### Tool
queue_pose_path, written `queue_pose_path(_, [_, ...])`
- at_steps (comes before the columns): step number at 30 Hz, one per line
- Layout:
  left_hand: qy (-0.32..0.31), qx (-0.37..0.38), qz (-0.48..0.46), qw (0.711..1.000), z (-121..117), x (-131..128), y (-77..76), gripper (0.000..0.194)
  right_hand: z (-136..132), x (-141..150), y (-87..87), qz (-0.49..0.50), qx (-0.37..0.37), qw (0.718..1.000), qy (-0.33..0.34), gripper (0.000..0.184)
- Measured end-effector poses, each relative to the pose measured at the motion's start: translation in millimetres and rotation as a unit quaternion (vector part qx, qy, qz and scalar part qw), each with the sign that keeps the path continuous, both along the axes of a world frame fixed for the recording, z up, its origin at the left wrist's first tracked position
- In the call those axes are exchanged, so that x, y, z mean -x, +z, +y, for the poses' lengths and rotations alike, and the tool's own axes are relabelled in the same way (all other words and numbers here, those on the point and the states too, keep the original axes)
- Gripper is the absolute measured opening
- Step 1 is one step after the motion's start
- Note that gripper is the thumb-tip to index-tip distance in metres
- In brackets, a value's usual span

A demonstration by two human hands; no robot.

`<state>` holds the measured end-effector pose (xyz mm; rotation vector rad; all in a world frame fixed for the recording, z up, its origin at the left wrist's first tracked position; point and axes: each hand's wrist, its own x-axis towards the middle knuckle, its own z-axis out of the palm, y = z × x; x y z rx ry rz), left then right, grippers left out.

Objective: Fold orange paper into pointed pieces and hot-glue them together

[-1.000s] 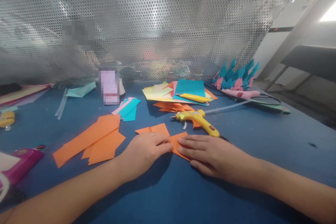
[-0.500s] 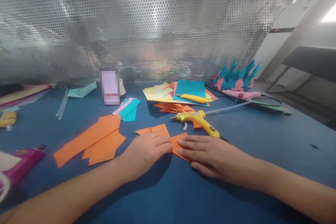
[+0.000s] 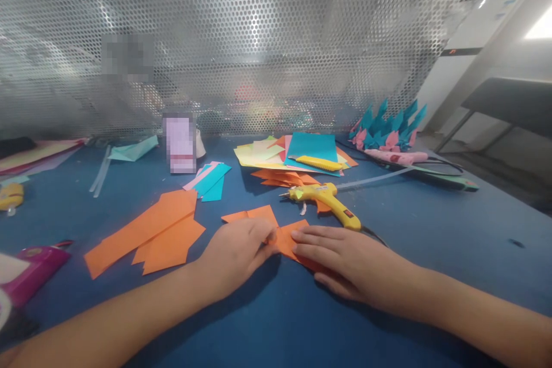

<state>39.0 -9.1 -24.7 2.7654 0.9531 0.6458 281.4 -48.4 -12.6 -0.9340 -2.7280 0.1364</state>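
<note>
A folded piece of orange paper [image 3: 285, 240] lies on the blue table [image 3: 276, 322] between my hands. My left hand [image 3: 239, 253] is closed, its thumb and fingertips pinching the left edge of that paper. My right hand [image 3: 353, 259] lies flat over the right part, fingers stretched out, hiding some of it. Behind my left hand rests another orange paper [image 3: 264, 215] with a crease. Farther left, orange paper strips [image 3: 149, 233] overlap in a pile. Just beyond my right hand is a yellow glue gun [image 3: 319, 192], nozzle pointing left.
Coloured sheets [image 3: 259, 155] are stacked at the back, a yellow utility knife [image 3: 319, 163] on top. Blue and pink folded paper pieces [image 3: 388, 126] stand back right, near a pink glue gun [image 3: 397, 157]. A magenta object [image 3: 38, 270] lies left. Perforated metal [image 3: 259, 40] closes the back.
My left fingers have curled into a tighter pinch at the paper's left edge. My right hand stays nearly where it was, pressed on the paper.
</note>
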Motion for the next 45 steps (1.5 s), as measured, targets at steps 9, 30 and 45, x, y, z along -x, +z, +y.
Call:
queue_pose_path(9, [-0.087,0.039,0.038,0.995,1,5,17.0,0.016,0,1,1.9,0.001,-0.003,1.000,-0.001,0.032])
queue_pose_path(30, [-0.100,0.070,0.105,0.987,-8,9,33.3,0.023,-1,1,3.6,-0.028,0.019,0.999,-0.010,0.033])
queue_pose_path(45, [-0.074,0.067,0.005,0.995,3,-1,6.0,0.012,-1,1,2.7,-0.004,0.011,1.000,0.001,0.029])
